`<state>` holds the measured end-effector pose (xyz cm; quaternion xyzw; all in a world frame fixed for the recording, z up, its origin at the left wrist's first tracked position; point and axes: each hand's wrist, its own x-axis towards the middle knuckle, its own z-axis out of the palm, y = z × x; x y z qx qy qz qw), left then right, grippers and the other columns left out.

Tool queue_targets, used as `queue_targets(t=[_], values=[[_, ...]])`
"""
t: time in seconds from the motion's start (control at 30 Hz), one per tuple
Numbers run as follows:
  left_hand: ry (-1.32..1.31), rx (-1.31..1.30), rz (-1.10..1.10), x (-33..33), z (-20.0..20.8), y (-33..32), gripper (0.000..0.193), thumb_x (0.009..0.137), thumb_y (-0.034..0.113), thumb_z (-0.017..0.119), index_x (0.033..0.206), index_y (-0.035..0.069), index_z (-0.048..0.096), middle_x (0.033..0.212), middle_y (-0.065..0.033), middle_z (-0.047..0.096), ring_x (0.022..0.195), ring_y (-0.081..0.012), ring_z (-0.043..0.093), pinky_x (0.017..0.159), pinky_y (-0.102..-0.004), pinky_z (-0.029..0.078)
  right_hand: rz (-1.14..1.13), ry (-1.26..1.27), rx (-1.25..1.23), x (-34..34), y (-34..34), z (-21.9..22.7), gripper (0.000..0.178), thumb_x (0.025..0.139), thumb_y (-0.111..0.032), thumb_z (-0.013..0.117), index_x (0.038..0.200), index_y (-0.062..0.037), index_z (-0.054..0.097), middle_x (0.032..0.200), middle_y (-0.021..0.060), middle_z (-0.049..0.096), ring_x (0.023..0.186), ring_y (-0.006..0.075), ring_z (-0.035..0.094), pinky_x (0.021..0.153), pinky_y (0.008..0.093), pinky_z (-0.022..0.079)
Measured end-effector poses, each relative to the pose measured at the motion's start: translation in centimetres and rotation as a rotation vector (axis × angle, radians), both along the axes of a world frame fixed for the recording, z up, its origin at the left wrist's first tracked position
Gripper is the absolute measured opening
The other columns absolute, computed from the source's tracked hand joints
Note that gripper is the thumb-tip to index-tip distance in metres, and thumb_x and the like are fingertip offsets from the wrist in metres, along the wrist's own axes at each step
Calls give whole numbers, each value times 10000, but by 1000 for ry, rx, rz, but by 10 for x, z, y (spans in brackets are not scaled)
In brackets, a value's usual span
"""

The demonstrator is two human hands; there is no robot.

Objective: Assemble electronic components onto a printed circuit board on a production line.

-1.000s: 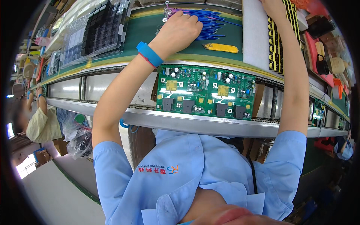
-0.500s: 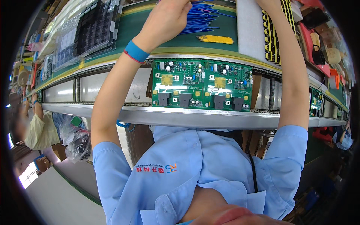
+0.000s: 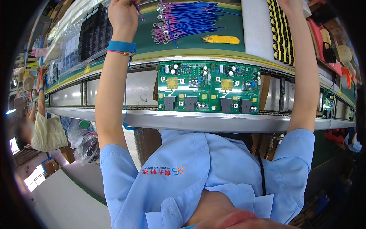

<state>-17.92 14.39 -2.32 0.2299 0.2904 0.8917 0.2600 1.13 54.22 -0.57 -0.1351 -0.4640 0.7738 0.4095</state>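
Observation:
My left hand (image 3: 122, 17) is at the top edge, left of a pile of blue wires (image 3: 198, 17). Its fingers are closed on a thin purple piece (image 3: 140, 13); the rest of that piece is hidden or out of view. The wires in the pile have pink-purple sleeves and metal ring terminals at their left ends. My right hand (image 3: 290, 4) is cut off by the top edge, so its fingers do not show. Beside it lies a row of black and yellow parts (image 3: 280, 32). A green circuit board (image 3: 209, 89) rests on the conveyor rails before me.
A yellow utility knife (image 3: 221, 39) lies below the wires. White foam (image 3: 260, 30) is right of them. Trays of black parts (image 3: 93, 32) stand at the left. The metal rail (image 3: 209, 121) runs along my front. Another person (image 3: 47, 131) is at the far left.
My left hand has moved left, off the wire pile, uncovering the ring terminals. A purple piece now shows at its fingers. My right hand has shifted slightly right, and the whole view has shifted a little.

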Motion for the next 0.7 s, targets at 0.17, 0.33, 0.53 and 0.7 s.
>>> queue_targets(t=[0.17, 0.33, 0.53, 0.7], values=[[697, -636, 254, 79, 25, 25, 118, 925, 111, 652, 1030, 56, 648, 894, -20, 617, 787, -137, 578, 729, -274, 460, 184, -63, -134, 72, -35, 3, 286, 980, -109, 494, 1227, 33, 514, 994, 142, 623, 748, 201, 609, 613, 281, 526], [1417, -804, 28, 141, 24, 12, 72, 868, 68, 694, 932, 36, 698, 848, -27, 682, 729, -109, 607, 621, -240, 457, 531, -253, -181, 120, -101, -5, 433, 970, -194, 529, 1347, 17, 501, 1052, 115, 605, 682, 123, 513, 536, 207, 415], [1644, -976, 24, 159, 20, 20, 221, 916, 185, 634, 1091, 56, 672, 898, -110, 546, 858, -291, 576, 748, -352, 471, 715, -525, 198, 157, -125, -9, 335, 887, -253, 653, 1158, -56, 642, 903, 18, 629, 718, 39, 515, 602, 194, 417], [1606, -959, 22, 151, 19, 23, 260, 967, 226, 567, 1147, 60, 654, 896, -111, 543, 863, -290, 566, 758, -361, 457, 472, -732, 979, 176, -161, -17, 292, 802, -185, 709, 1033, -25, 629, 801, 16, 559, 730, 144, 559, 649, 331, 444]])
